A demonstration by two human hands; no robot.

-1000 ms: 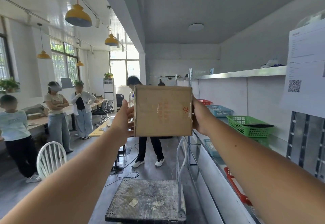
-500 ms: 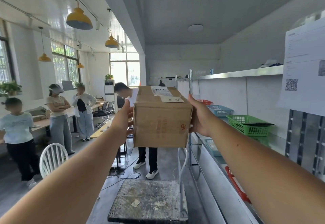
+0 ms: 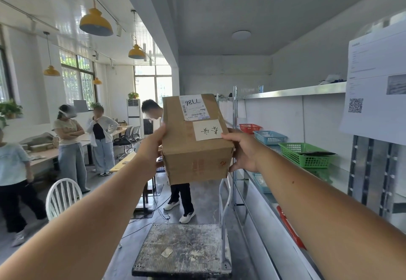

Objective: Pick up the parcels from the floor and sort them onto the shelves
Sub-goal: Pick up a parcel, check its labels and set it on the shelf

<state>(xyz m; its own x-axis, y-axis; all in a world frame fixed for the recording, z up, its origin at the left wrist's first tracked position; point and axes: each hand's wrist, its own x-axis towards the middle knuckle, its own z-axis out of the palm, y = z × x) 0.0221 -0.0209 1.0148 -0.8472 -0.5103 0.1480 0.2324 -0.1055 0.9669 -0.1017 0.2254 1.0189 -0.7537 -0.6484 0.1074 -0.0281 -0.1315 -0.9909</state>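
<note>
clearly the grip is a two-sided clamp: the left hand (image 3: 151, 148) presses flat against the left face of the cardboard parcel (image 3: 195, 139), thumb up along the edge, while the right hand (image 3: 243, 150) cups the right face with its fingers (image 3: 228, 136) hooked over the top edge, so both hands are closed on the box and squeeze it between them. both arms are stretched out nearly straight, which puts the parcel at about chest height and well out in front, above the floor and not yet on any shelf. it is tilted so the top face leans toward the camera, probably so the writing can be read: the printed shipping label (image 3: 194, 107) with large handwritten characters sits at the far end, and a white handwritten note (image 3: 207, 130) lies nearer, both upside down from this side. reading these seems to be the step in hand, since sorting needs a destination. below the box stands a worn platform trolley (image 3: 182, 249), its deck bare. to the right runs the metal shelving (image 3: 292, 91), with a red basket (image 3: 250, 127), a blue basket (image 3: 270, 137) and a green basket (image 3: 305, 154) on the middle level, near but not touching the parcel. other people stand well apart across the room.
</note>
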